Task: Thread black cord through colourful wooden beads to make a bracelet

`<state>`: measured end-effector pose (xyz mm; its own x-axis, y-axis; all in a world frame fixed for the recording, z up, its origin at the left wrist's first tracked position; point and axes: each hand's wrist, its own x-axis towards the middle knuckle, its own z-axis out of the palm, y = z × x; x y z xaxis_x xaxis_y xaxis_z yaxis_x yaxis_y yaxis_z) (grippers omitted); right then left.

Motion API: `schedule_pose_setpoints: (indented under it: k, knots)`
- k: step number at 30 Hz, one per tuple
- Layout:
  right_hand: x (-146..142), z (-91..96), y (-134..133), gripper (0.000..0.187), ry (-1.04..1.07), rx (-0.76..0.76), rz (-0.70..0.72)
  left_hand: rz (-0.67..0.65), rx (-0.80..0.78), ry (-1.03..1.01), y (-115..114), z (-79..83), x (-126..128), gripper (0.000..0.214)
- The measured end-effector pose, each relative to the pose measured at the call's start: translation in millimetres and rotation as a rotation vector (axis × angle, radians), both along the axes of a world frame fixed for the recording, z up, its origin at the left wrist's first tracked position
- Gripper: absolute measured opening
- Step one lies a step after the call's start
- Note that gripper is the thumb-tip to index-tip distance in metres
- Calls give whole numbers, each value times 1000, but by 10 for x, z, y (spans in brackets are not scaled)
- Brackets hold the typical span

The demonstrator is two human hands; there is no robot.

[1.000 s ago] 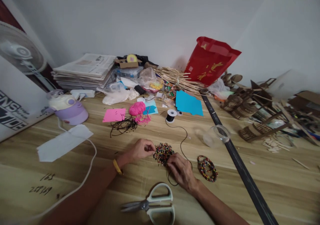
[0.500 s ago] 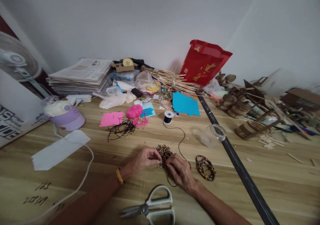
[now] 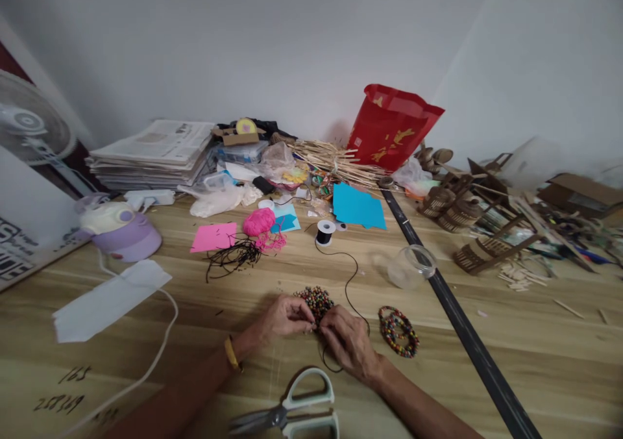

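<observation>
A pile of small multicoloured beads [image 3: 315,299] lies on the wooden table just beyond my fingertips. My left hand [image 3: 290,315] pinches at the near edge of the pile; what is between its thumb and finger is too small to make out. Close beside it, my right hand [image 3: 351,341] has its fingers closed on a thin black cord [image 3: 351,282], which runs back to a white spool [image 3: 325,232] and loops out below the palm. Finished-looking bead strings [image 3: 399,331] lie coiled right of my right hand. White-handled scissors [image 3: 287,413] rest nearer me.
Black cut cords [image 3: 234,257], pink yarn [image 3: 259,222] and blue paper [image 3: 359,206] lie farther back. A clear plastic cup [image 3: 413,267] lies by a dark strip [image 3: 457,309] crossing the table. Left are a purple-and-white device [image 3: 121,234] and its cable; small wooden baskets [image 3: 487,250] stand right.
The view has shifted slightly. Both hands stay by the bead pile, and their fingertips have come a little closer together.
</observation>
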<state>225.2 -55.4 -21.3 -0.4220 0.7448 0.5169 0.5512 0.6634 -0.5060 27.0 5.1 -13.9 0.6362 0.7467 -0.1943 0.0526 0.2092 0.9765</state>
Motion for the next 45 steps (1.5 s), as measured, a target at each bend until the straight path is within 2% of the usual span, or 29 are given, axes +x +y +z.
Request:
schedule_pose_setpoints:
  k: [16, 22, 36, 45]
  knots:
    - [-14, -3, 6, 16, -20, 10, 11, -13, 42, 9, -1, -26, -5, 27]
    - [-17, 5, 1, 17, -36, 8, 3, -18, 9, 5, -9, -7, 0, 30]
    - [-18, -12, 17, 15, -18, 43, 27, -48, 50, 8, -9, -23, 9, 32]
    - [-25, 71, 14, 16, 47, 59, 72, -31, 13, -41, -9, -34, 1, 32]
